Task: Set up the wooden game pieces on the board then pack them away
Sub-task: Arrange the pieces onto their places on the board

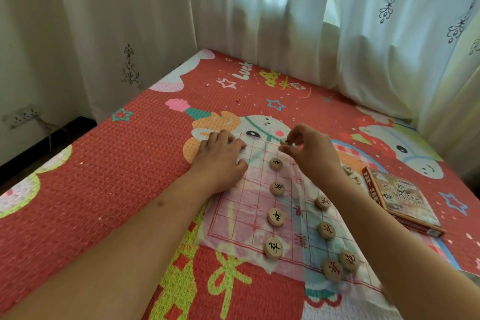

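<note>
Left hand pressed the board flat, gripping nothing; right hand pinched 1 piece just above its far edge.

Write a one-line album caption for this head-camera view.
Right hand pinches a wooden piece above the paper board while the left hand rests on its far-left corner.

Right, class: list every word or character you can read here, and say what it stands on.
"Luck": white, on the red mat.
"卒": black, on the nearest left-column piece.
Red characters on the right-column pieces, the board and the box: too blurred to read.
The piece pinched in the right hand: face unreadable.
</note>
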Demonstrator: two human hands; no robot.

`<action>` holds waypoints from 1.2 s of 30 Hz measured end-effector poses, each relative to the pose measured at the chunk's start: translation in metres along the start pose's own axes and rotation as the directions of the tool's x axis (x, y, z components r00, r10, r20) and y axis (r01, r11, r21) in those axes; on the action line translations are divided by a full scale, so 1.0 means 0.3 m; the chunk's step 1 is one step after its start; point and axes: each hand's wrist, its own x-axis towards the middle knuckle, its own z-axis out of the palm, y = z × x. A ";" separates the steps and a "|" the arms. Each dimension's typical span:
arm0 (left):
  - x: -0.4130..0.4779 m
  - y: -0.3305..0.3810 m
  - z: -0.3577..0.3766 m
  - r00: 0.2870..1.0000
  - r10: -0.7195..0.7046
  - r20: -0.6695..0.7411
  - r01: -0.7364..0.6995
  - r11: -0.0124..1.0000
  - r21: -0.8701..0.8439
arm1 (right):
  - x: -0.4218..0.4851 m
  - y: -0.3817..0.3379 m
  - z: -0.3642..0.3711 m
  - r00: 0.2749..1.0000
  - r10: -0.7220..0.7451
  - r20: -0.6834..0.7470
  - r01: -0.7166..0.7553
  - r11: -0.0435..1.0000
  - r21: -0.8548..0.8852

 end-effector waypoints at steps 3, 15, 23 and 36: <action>0.000 0.000 0.001 1.000 -0.002 -0.005 0.002 1.000 0.003 | 0.042 0.005 0.029 0.998 0.011 0.062 -0.010 1.000 -0.018; 0.006 -0.009 -0.006 1.000 -0.012 0.008 0.012 1.000 0.001 | -0.149 -0.008 -0.122 0.991 -0.129 0.035 0.132 0.985 -0.114; 0.000 0.032 -0.032 0.988 0.060 -0.141 -0.066 0.997 -0.042 | -0.553 0.166 -0.418 0.972 0.122 -0.202 -0.124 0.992 0.006; 0.004 0.020 -0.023 0.987 0.161 -0.003 -0.159 0.969 -0.187 | -0.858 0.420 -0.494 0.930 0.367 -0.027 -0.366 0.914 -0.174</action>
